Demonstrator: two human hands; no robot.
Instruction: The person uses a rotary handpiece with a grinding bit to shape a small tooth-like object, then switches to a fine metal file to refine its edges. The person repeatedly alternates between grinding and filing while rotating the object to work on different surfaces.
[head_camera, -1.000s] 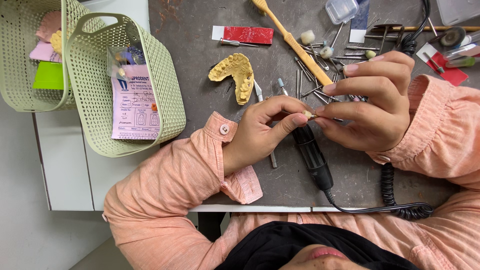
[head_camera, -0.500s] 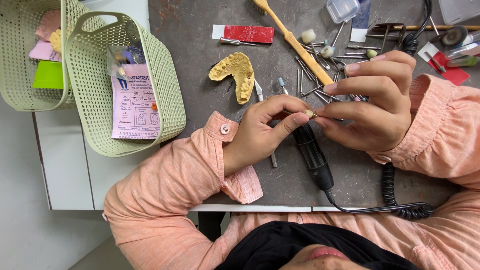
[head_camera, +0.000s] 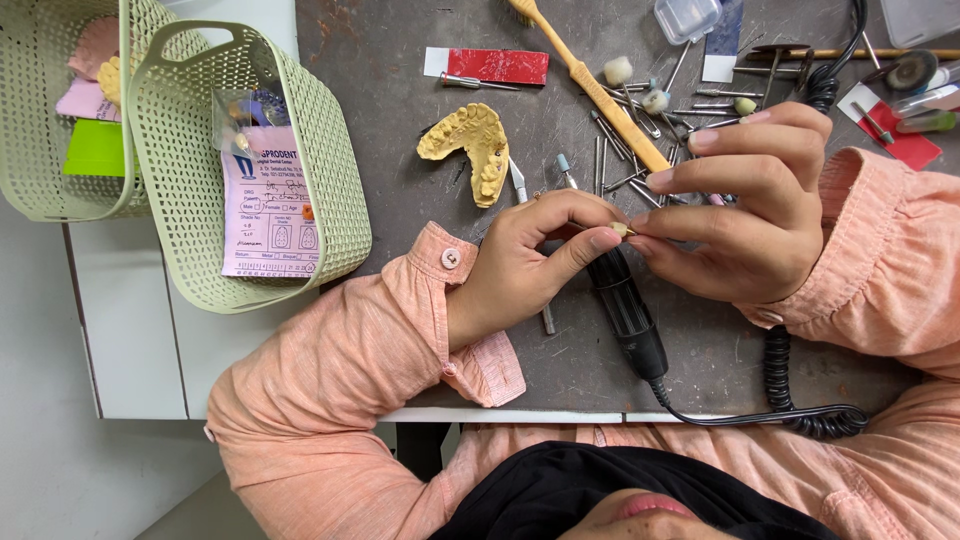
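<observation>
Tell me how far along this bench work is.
Done: the yellow dental cast lies set aside. In hand: the right hand pinches a tiny pale piece against the black handpiece gripped by the left hand. Left: unclear; the piece's finish is too small to judge.

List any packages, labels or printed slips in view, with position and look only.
Pink printed paper slip: inside the nearer pale green plastic basket, rectangular, small diagrams.
Clear plastic bag: above that slip, in the same basket.
Red and white flat packet: on the grey bench, upper middle.
Small clear plastic box: top edge.
</observation>
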